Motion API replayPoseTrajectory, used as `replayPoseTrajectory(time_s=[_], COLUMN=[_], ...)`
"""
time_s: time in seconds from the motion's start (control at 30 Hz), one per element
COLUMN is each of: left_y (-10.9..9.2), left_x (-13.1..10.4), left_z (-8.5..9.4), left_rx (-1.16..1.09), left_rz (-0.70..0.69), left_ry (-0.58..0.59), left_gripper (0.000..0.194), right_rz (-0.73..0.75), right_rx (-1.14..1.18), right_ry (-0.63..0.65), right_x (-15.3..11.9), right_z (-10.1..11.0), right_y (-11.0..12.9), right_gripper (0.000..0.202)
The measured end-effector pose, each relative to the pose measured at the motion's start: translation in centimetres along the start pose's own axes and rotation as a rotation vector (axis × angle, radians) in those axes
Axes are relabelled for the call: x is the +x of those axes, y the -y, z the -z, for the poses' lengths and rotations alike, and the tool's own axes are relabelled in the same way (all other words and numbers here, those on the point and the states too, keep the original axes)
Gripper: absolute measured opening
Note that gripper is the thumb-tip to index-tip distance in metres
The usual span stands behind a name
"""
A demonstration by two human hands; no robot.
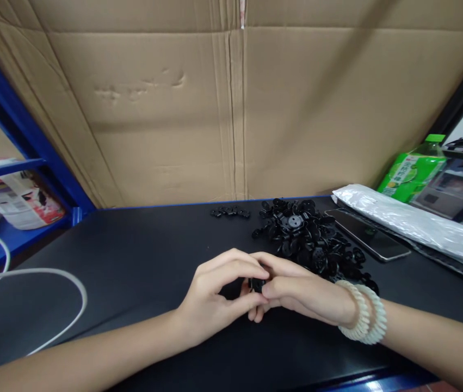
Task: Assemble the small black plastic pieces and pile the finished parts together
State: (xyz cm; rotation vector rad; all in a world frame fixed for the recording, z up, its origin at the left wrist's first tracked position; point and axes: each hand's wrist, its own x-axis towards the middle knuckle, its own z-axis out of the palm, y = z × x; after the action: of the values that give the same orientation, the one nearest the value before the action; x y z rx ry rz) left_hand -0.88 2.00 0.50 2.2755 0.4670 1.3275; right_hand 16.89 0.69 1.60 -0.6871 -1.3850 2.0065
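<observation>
Between both sets of fingers is a small black plastic part (pixel 257 284), mostly covered, so its exact kind does not show. My left hand (pixel 218 291) pinches it from the left with thumb and fingertips. From the right, my right hand (pixel 296 288) grips the same part, its thumb on the near side and its fingers curled beneath. Just beyond my right hand lies a heap of black plastic parts (pixel 316 239), some round with small holes. A short row of small black pieces (pixel 230 212) rests farther back, left of the heap.
A phone (pixel 368 234) and a silvery plastic package (pixel 411 228) lie right of the heap. Behind them stands a green-labelled bottle (pixel 413 171). A white cable (pixel 72 277) loops over the black table (pixel 141 245) at left. Cardboard (pixel 166 109) walls the back; a blue shelf frame (pixel 55 179) borders the left.
</observation>
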Motion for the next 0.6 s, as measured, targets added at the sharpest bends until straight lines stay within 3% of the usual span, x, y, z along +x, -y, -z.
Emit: replayPoseTrajectory(time_s=[0.3, 0.6], left_y=[-0.31, -0.04], left_x=[-0.38, -0.04], left_z=[-0.31, -0.23], left_rx=[-0.001, 0.048], left_rz=[0.077, 0.021], left_ry=[0.047, 0.040], left_gripper=[0.026, 0.024], right_rz=[0.015, 0.058], right_rx=[0.043, -0.081], right_ry=[0.046, 0.013], right_x=[0.08, 0.43], right_z=[0.24, 0.80], right_y=[0.14, -0.25], right_gripper=[0.034, 0.038])
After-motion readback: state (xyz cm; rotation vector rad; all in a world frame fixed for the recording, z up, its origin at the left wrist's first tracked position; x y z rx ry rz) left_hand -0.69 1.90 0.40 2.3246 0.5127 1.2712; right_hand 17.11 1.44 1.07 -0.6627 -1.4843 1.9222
